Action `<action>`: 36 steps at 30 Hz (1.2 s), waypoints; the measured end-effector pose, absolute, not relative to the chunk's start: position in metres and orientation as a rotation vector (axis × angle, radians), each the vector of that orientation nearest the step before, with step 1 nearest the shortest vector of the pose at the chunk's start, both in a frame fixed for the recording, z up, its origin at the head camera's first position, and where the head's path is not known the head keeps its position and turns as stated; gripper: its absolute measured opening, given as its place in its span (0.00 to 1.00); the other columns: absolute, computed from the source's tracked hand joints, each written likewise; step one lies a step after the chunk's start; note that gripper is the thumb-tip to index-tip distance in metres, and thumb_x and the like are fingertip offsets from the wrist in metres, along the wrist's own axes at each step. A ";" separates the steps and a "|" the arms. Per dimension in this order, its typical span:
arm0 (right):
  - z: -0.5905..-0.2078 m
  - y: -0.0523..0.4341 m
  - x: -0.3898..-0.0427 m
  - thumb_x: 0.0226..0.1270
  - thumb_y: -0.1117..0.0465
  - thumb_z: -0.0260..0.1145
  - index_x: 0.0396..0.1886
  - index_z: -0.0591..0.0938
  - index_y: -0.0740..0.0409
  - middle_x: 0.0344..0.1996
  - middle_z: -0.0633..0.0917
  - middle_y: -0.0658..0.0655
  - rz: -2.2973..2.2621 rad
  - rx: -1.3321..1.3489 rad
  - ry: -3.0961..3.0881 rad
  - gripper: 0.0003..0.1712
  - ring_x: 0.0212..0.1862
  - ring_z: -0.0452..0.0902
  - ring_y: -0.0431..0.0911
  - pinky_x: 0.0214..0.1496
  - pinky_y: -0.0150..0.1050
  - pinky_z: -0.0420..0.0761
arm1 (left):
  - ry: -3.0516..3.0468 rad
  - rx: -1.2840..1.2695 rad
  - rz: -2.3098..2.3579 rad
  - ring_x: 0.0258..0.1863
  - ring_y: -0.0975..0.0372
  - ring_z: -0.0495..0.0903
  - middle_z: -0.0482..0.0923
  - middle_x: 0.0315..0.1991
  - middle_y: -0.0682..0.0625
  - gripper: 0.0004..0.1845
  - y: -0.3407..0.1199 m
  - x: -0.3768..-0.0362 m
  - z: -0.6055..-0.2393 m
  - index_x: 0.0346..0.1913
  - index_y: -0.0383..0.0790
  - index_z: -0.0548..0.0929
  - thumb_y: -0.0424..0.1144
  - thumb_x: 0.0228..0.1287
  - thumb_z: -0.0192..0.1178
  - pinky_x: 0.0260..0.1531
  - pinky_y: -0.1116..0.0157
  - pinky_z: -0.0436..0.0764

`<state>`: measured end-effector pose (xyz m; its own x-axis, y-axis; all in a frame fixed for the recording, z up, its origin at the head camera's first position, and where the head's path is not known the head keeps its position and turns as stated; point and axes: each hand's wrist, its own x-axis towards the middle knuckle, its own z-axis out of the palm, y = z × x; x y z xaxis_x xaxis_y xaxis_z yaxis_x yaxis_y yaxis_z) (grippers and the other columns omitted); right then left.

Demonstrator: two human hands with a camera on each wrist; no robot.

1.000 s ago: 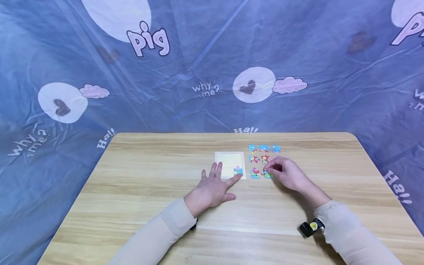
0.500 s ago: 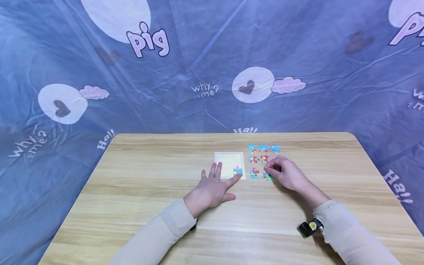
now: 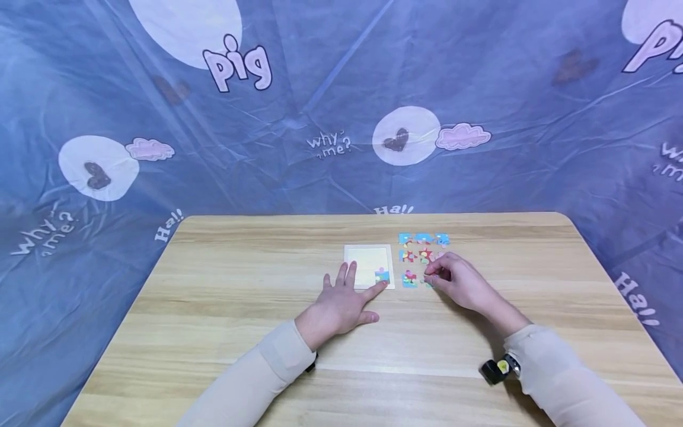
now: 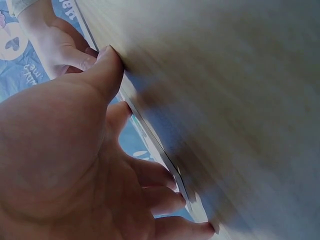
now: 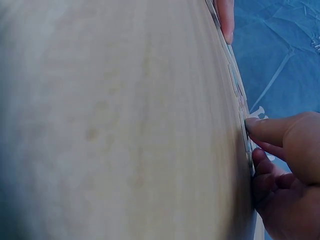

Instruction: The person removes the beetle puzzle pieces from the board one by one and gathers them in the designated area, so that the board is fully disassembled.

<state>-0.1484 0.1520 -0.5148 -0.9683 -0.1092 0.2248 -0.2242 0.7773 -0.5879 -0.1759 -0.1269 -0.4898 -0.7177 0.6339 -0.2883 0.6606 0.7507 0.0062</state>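
My left hand (image 3: 338,305) lies with fingers spread over the near side of a pale square puzzle tray (image 3: 392,268). Its index fingertip touches a puzzle piece (image 3: 381,275) set in the tray's near right corner, and the left wrist view has the other fingertips at the tray's edge. To the right of the tray, my right hand (image 3: 465,283) pinches a puzzle piece (image 3: 429,286) at the tabletop between thumb and index finger. Most of that piece is hidden under the fingertips. In the right wrist view, the thumb (image 5: 270,129) is right at the thin edges of the pieces.
Several loose puzzle pieces lie in rows on the wooden table (image 3: 240,267), including a red and blue one (image 3: 409,279) beside the right fingers and blue ones (image 3: 424,238) in the far row. A printed blue cloth (image 3: 299,118) hangs behind the table.
The puzzle piece under my right fingers has turned, tilting and then straightening, and less of it shows now. My left hand stays on the tray.
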 end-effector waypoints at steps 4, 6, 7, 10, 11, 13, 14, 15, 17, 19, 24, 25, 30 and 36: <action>-0.514 0.151 -0.149 0.60 0.63 0.69 0.32 0.84 0.55 0.30 0.78 0.50 0.924 0.252 -2.791 0.02 0.31 0.69 0.42 0.33 0.32 0.71 | 2.676 1.009 -0.140 0.74 0.42 0.40 0.39 0.74 0.32 0.37 -0.127 -0.176 -0.490 0.72 0.79 0.44 0.70 0.61 0.44 0.63 0.37 0.56; -0.514 0.150 -0.149 0.60 0.63 0.69 0.33 0.84 0.55 0.29 0.77 0.49 0.914 0.245 -2.792 0.02 0.31 0.69 0.42 0.33 0.32 0.71 | 2.672 1.007 -0.139 0.74 0.42 0.40 0.39 0.75 0.32 0.37 -0.126 -0.176 -0.490 0.72 0.79 0.43 0.70 0.62 0.44 0.63 0.37 0.55; -0.514 0.150 -0.149 0.60 0.63 0.69 0.33 0.84 0.56 0.29 0.77 0.49 0.912 0.243 -2.792 0.03 0.31 0.69 0.42 0.33 0.33 0.71 | 2.670 1.005 -0.139 0.74 0.42 0.39 0.39 0.75 0.32 0.37 -0.126 -0.176 -0.490 0.72 0.79 0.43 0.70 0.62 0.44 0.63 0.36 0.55; -0.514 0.149 -0.149 0.60 0.63 0.69 0.33 0.84 0.56 0.30 0.77 0.49 0.911 0.235 -2.799 0.03 0.32 0.69 0.42 0.33 0.33 0.71 | 2.662 0.999 -0.129 0.74 0.42 0.39 0.38 0.75 0.32 0.37 -0.127 -0.176 -0.489 0.72 0.78 0.43 0.70 0.62 0.44 0.64 0.36 0.54; -0.514 0.149 -0.149 0.61 0.62 0.69 0.33 0.84 0.56 0.30 0.77 0.49 0.910 0.232 -2.802 0.03 0.32 0.69 0.42 0.33 0.33 0.70 | 2.660 0.998 -0.127 0.74 0.42 0.39 0.38 0.74 0.32 0.37 -0.127 -0.176 -0.489 0.72 0.78 0.43 0.70 0.62 0.44 0.64 0.36 0.54; -0.513 0.148 -0.149 0.61 0.62 0.68 0.34 0.83 0.57 0.30 0.77 0.49 0.907 0.228 -2.811 0.04 0.32 0.69 0.42 0.34 0.33 0.70 | 2.658 0.994 -0.123 0.74 0.42 0.39 0.38 0.74 0.31 0.37 -0.127 -0.175 -0.488 0.72 0.79 0.43 0.70 0.62 0.44 0.63 0.36 0.55; -0.513 0.147 -0.149 0.62 0.62 0.68 0.34 0.83 0.57 0.30 0.77 0.49 0.906 0.226 -2.814 0.04 0.32 0.69 0.42 0.34 0.33 0.70 | 2.657 0.992 -0.121 0.74 0.42 0.39 0.38 0.74 0.31 0.37 -0.127 -0.175 -0.487 0.72 0.79 0.43 0.70 0.62 0.45 0.63 0.36 0.55; -0.513 0.147 -0.149 0.62 0.61 0.67 0.34 0.83 0.57 0.30 0.77 0.50 0.905 0.225 -2.819 0.04 0.32 0.68 0.42 0.33 0.33 0.70 | 2.658 0.991 -0.121 0.74 0.42 0.39 0.38 0.74 0.32 0.37 -0.128 -0.175 -0.487 0.72 0.79 0.43 0.70 0.62 0.45 0.63 0.36 0.55; -0.512 0.147 -0.149 0.62 0.62 0.67 0.34 0.83 0.58 0.29 0.77 0.50 0.907 0.219 -2.820 0.04 0.32 0.68 0.42 0.33 0.34 0.70 | 2.658 0.992 -0.118 0.74 0.42 0.39 0.39 0.74 0.32 0.37 -0.128 -0.175 -0.487 0.72 0.79 0.43 0.70 0.62 0.45 0.64 0.37 0.55; -0.512 0.147 -0.149 0.62 0.62 0.67 0.34 0.83 0.58 0.29 0.77 0.50 0.908 0.215 -2.820 0.04 0.32 0.68 0.42 0.33 0.34 0.70 | 2.659 0.993 -0.112 0.74 0.42 0.39 0.39 0.74 0.32 0.37 -0.128 -0.175 -0.486 0.72 0.79 0.44 0.70 0.62 0.45 0.64 0.37 0.55; -0.514 0.146 -0.150 0.64 0.62 0.66 0.34 0.83 0.58 0.30 0.77 0.50 0.907 0.201 -2.828 0.04 0.32 0.69 0.42 0.34 0.34 0.70 | 2.653 0.994 -0.100 0.74 0.42 0.39 0.39 0.74 0.31 0.37 -0.128 -0.175 -0.486 0.72 0.78 0.44 0.69 0.62 0.45 0.64 0.37 0.55; -0.514 0.146 -0.150 0.64 0.62 0.65 0.34 0.83 0.59 0.30 0.77 0.50 0.905 0.198 -2.830 0.04 0.33 0.69 0.42 0.34 0.34 0.70 | 2.652 0.994 -0.099 0.74 0.42 0.39 0.39 0.74 0.31 0.37 -0.128 -0.175 -0.486 0.72 0.78 0.44 0.69 0.62 0.45 0.64 0.37 0.55; -0.514 0.144 -0.151 0.64 0.61 0.65 0.33 0.83 0.58 0.30 0.77 0.50 0.893 0.184 -2.829 0.04 0.33 0.69 0.42 0.35 0.35 0.70 | 2.655 0.998 -0.098 0.74 0.42 0.40 0.40 0.74 0.31 0.37 -0.128 -0.176 -0.487 0.72 0.78 0.44 0.70 0.61 0.45 0.64 0.37 0.55; -0.512 0.142 -0.150 0.65 0.61 0.65 0.33 0.83 0.58 0.31 0.78 0.51 0.878 0.160 -2.835 0.05 0.34 0.69 0.43 0.36 0.36 0.70 | 2.659 1.005 -0.102 0.74 0.42 0.40 0.40 0.74 0.31 0.37 -0.128 -0.177 -0.488 0.71 0.79 0.44 0.70 0.61 0.45 0.63 0.36 0.55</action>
<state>-0.1496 0.1421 -0.5122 -0.9800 -0.0520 0.1921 -0.1514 0.8209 -0.5506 -0.1774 -0.1280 -0.4882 -0.7116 0.6359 -0.2987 0.6569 0.7530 0.0381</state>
